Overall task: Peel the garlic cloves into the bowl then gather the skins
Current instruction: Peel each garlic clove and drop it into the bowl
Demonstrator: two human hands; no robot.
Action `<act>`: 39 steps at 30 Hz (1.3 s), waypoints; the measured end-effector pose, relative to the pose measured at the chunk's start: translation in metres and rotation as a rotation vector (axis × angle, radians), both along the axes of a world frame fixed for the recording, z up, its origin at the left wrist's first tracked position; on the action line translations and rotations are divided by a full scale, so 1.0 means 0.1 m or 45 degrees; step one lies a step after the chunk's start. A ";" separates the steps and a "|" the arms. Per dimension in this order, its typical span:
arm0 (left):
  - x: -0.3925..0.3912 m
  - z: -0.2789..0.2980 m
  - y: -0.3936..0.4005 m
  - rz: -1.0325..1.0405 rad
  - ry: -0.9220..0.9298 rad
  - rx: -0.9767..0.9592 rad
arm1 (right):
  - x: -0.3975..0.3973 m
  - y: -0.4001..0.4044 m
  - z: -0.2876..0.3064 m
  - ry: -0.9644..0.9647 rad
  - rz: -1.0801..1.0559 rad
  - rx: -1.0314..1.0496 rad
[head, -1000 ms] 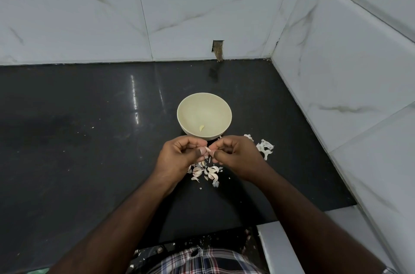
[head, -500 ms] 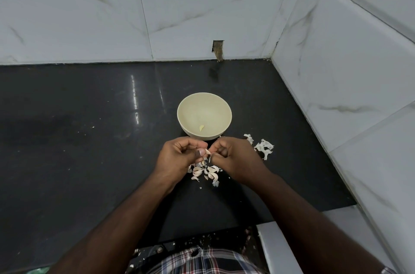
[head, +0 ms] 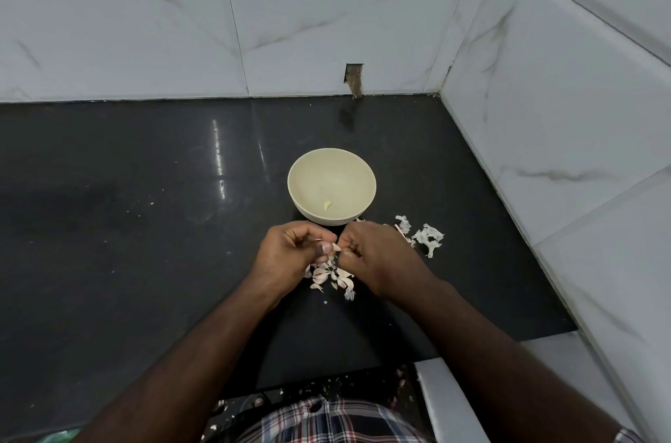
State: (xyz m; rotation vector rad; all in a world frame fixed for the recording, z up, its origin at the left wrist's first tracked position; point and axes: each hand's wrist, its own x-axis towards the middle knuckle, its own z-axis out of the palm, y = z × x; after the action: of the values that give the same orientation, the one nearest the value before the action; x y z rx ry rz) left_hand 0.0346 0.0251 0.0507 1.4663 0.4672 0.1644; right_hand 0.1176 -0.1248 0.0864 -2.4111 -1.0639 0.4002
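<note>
centrally, both hands [head: 336, 254] pinching clove [head: 336, 247], bowl [head: 306, 201] beyond

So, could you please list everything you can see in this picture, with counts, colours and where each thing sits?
bowl: one, cream, on the countertop just beyond the hands.
peeled clove: one, pale yellow, inside the bowl near its front wall.
garlic clove: one, pinkish white, pinched between both hands.
loose cloves and skins: a small pile, pinkish white, on the countertop under the hands; count unclear.
white skins: a few scraps, on the countertop right of the right hand.
countertop: one, black, glossy.
wall tiles: white marbled, behind and to the right.
checked cloth: at the bottom edge.
left hand: grips the clove.
right hand: grips the clove.
</note>
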 end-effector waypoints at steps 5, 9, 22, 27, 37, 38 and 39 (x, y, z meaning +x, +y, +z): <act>0.00 0.03 0.01 -0.041 -0.013 -0.031 | -0.01 0.01 0.01 -0.011 0.009 0.042; 0.00 0.04 0.04 -0.005 -0.020 -0.170 | 0.01 -0.06 -0.04 0.253 -0.086 0.259; 0.00 0.06 0.04 -0.034 -0.012 -0.285 | 0.11 -0.07 -0.11 0.629 -0.123 0.372; -0.02 0.03 0.05 -0.028 -0.037 -0.308 | 0.08 -0.05 -0.13 0.594 -0.127 0.338; 0.00 0.00 0.00 -0.114 -0.046 -0.081 | 0.03 -0.01 -0.20 0.650 -0.258 0.443; 0.00 -0.01 0.00 -0.108 -0.052 -0.076 | 0.03 -0.01 -0.21 0.644 -0.262 0.443; 0.00 -0.01 -0.01 -0.108 -0.055 -0.074 | 0.03 -0.01 -0.21 0.641 -0.266 0.443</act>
State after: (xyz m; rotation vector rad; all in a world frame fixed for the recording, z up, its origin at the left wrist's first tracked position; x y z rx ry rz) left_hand 0.0346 0.0246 0.0495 1.4203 0.3710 0.1140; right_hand 0.1207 -0.1257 0.0655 -1.9404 -0.5947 0.6457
